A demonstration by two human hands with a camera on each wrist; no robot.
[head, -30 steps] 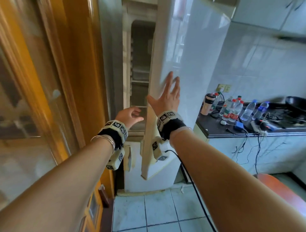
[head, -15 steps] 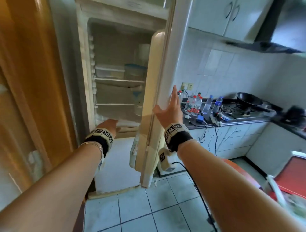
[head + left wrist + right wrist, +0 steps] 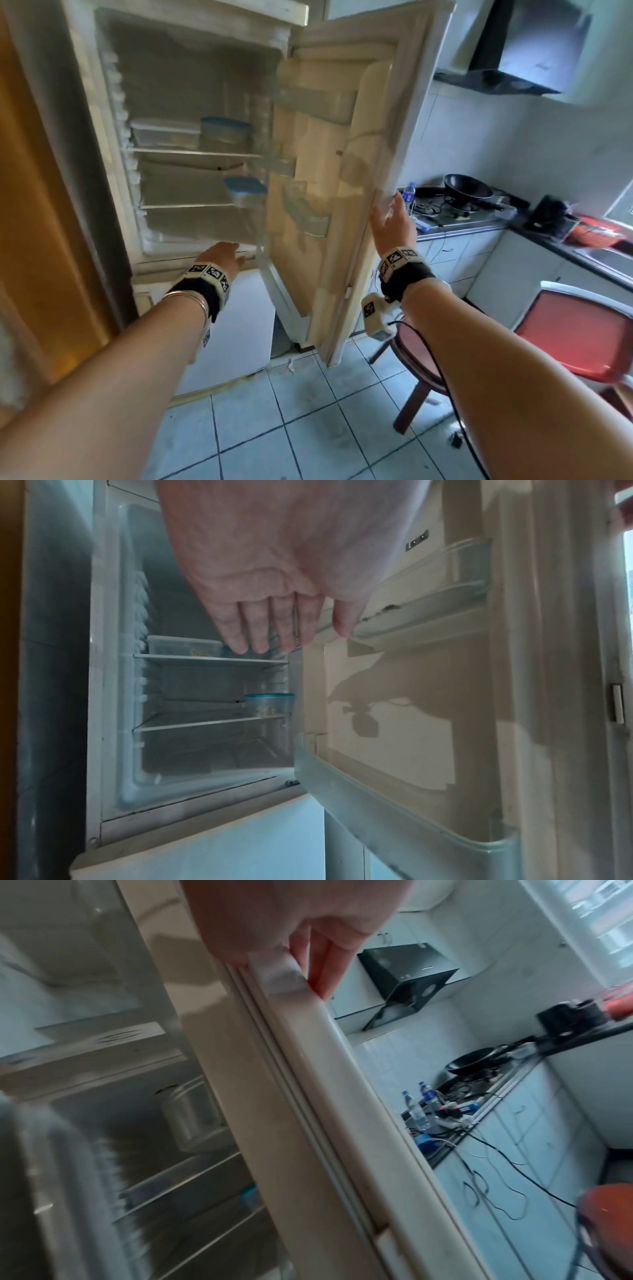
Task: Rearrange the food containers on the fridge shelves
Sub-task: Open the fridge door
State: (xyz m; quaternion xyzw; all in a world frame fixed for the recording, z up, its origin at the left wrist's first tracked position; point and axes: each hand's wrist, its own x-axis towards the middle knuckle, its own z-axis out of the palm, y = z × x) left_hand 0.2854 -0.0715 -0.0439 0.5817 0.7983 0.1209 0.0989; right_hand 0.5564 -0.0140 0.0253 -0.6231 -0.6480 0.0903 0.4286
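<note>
The fridge (image 3: 102, 144) stands with its upper door (image 3: 342, 171) swung wide. On the top shelf (image 3: 191, 154) sit a clear rectangular container (image 3: 164, 135) and a blue-lidded tub (image 3: 224, 133). A smaller blue-lidded tub (image 3: 245, 193) is on the middle shelf, at its right end. My left hand (image 3: 219, 255) reaches, empty and with straight fingers, toward the compartment's lower sill. In the left wrist view this left hand (image 3: 270, 631) hovers in front of the clear container (image 3: 185, 646) and the small tub (image 3: 270, 704). My right hand (image 3: 392, 219) grips the door's outer edge, fingers (image 3: 322, 969) wrapped behind it.
A wooden door (image 3: 41, 205) flanks the fridge on the left. The lower fridge door (image 3: 236, 325) is closed. Red stools (image 3: 575, 329) stand at the right by my right forearm. The counter (image 3: 479, 222) holds a black pan (image 3: 467, 186), a water bottle (image 3: 408, 193) and cables.
The fridge door has swung much wider to the right, my right hand moving with its edge. My left hand stays low by the sill, fingers now extended. The shelves and containers have come into view.
</note>
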